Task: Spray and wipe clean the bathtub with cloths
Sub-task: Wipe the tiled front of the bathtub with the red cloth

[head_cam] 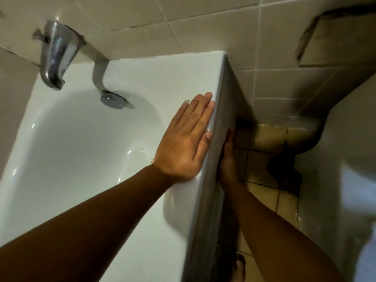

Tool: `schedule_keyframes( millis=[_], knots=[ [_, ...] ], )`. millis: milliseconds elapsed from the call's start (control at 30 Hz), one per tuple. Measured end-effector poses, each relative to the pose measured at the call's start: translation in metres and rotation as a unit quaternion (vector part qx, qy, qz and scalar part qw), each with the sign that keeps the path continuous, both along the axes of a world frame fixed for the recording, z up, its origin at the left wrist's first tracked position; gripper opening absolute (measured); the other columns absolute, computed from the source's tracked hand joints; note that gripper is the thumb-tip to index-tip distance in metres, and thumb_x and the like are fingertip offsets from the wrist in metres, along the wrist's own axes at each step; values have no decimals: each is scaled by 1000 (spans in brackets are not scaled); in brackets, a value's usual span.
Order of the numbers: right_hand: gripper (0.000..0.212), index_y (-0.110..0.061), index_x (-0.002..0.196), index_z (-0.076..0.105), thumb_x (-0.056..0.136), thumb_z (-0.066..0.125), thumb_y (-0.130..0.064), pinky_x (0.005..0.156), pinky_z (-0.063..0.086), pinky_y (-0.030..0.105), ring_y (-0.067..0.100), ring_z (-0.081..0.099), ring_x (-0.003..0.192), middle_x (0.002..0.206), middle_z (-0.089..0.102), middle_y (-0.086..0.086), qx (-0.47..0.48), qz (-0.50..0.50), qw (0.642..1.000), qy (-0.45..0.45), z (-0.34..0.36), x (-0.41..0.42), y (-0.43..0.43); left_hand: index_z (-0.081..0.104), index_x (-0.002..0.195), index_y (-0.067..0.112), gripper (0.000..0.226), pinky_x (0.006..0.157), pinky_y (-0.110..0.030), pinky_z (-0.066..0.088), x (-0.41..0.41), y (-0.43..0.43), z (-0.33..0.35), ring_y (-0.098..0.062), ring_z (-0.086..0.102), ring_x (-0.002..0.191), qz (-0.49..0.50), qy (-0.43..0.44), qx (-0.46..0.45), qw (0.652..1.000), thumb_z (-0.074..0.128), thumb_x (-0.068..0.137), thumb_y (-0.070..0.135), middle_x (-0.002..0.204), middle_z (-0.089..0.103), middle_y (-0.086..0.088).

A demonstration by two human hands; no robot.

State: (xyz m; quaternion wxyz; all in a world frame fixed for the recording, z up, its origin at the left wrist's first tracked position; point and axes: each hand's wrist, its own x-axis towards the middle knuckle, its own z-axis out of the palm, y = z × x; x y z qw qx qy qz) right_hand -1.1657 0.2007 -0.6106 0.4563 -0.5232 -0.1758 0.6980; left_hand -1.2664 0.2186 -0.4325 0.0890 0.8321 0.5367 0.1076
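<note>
I have both hands on the near long edge of the bathtub (162,74), and the ledge runs between them. My left hand (183,137) lies flat on top of the ledge, fingers straight and close together, pointing away from me toward the end wall. It holds nothing. My right hand (227,159) is lower, on the other side of the edge, laid against the tub's outer side panel. Its fingers look straight and flat to the panel too, though the rim hides part of it. It seems to hold nothing either.

What matters for the next move is how the tub lies. Its long axis runs from my body straight ahead, the same way my left fingers point, and ends at the wall beyond my fingertips. The basin opens to the left of my left hand and drops below it. The spout (57,53) and the round metal drain fitting (113,99) sit ahead and left of that hand, at the far end. The floor tiles (264,139) lie to the right of and below my right hand.

So my left hand is the nearer one for the basin and the ledge top, and my right is the nearer one for the outer panel. I see no cloth or spray bottle anywhere, so I judge that wiping can't begin until I fetch them from out of view.
</note>
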Motion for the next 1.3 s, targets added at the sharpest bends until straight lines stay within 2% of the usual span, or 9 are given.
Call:
schedule_keyframes(
  millis=[133,333,433,533,633,733,967,1167,1300],
  knots=[
    [56,-20,162,20,110,36,-35,116,34,24,-10,46,131,153,40,-15,116,-15,993,14,59,-3,36,27,157,0,57,125,-52,18,1,-1,-3,-25,12,157,-4,2,9,1000,33,106,25,167,21,-14],
    [74,-40,161,18,97,35,-73,126,19,51,11,27,151,165,25,-14,83,51,995,-24,25,-1,-84,28,158,3,57,128,-42,12,1,3,-1,-22,13,156,4,14,21,1000,26,107,31,167,22,-12],
    [61,-34,161,20,106,32,-57,122,29,37,5,47,132,147,43,-20,16,27,999,-23,47,1,-65,24,159,6,59,128,-38,6,0,5,-1,-22,11,157,5,25,2,1000,23,107,34,168,20,-10],
    [44,-33,152,39,109,34,-45,116,38,27,-3,49,134,146,52,-19,122,18,989,-81,70,-7,-60,24,160,8,58,127,-31,2,1,-3,-2,-21,11,157,23,36,7,999,25,108,34,168,20,-8],
    [56,-39,159,26,106,35,-52,123,28,45,18,32,151,164,32,-11,126,43,989,-56,49,-11,-135,30,158,7,55,126,-25,4,4,-29,1,-21,17,155,85,23,38,995,30,109,33,166,26,-10],
    [71,-57,156,14,92,34,-82,124,15,61,14,13,157,168,14,-21,90,79,991,-59,2,-9,-196,29,157,4,57,127,-36,14,8,-95,4,-23,16,156,89,10,24,996,36,107,30,166,24,-13],
    [61,-19,160,29,106,36,-46,120,28,20,-4,35,144,161,36,-6,99,28,993,-50,53,-18,-144,16,161,5,63,128,-42,6,9,-187,1,-19,0,157,111,-7,-15,994,38,105,27,170,8,-9],
    [63,-43,160,18,102,32,-65,125,23,47,7,25,152,166,23,-17,62,50,996,-36,-34,-17,-235,16,161,8,60,128,-43,5,6,-187,-3,-17,-2,157,106,-27,-26,994,33,107,28,170,6,-5],
    [57,-45,159,23,105,30,-62,116,34,40,11,34,148,159,32,-19,3,11,997,-79,-16,-13,-152,15,162,10,60,128,-38,2,8,-186,-5,-15,-3,157,111,-14,-14,994,31,107,31,170,6,-5]
  ],
)
